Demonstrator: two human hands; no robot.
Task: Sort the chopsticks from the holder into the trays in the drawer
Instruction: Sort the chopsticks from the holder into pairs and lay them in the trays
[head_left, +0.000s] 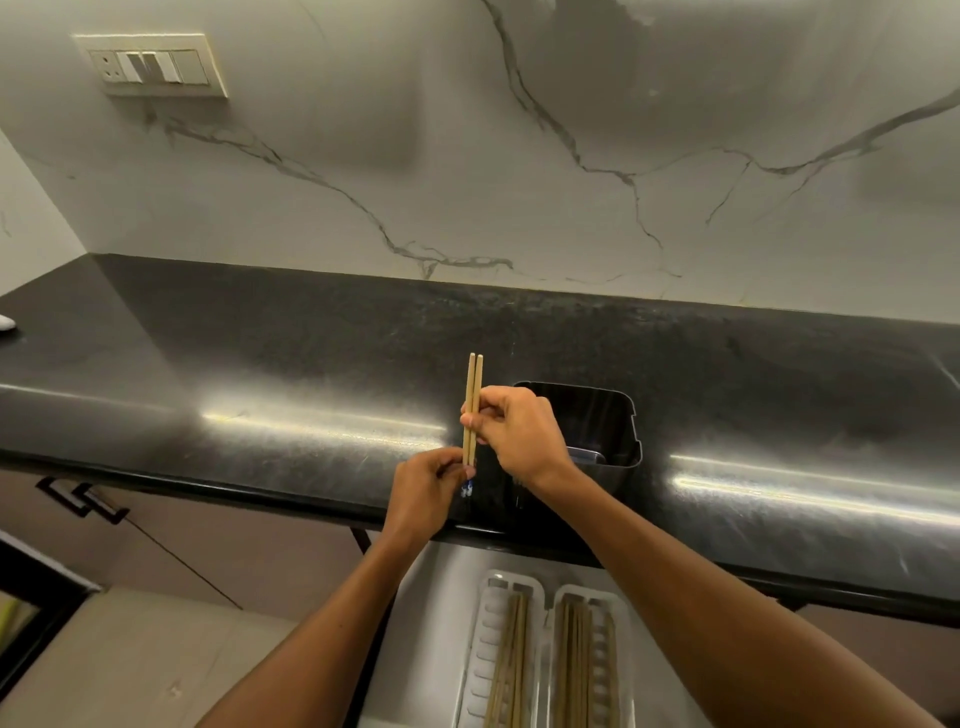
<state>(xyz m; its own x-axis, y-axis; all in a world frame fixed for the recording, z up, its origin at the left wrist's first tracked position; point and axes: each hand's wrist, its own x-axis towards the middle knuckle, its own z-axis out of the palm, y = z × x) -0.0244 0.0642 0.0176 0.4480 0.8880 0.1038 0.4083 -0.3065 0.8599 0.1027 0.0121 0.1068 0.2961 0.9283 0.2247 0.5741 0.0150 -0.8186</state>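
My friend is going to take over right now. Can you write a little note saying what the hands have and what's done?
Left hand and right hand both pinch one pair of chopsticks, upright over the counter.
Black holder sits on the counter; its contents are hard to see.
Done: chopsticks already lie in the left tray and right tray in the drawer below.
Left: put this pair in a tray, then check the holder.

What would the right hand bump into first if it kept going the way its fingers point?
The right hand points leftward; it already pinches the chopsticks. Past them, the black countertop looks bare in that direction, though height above it is hard to judge.
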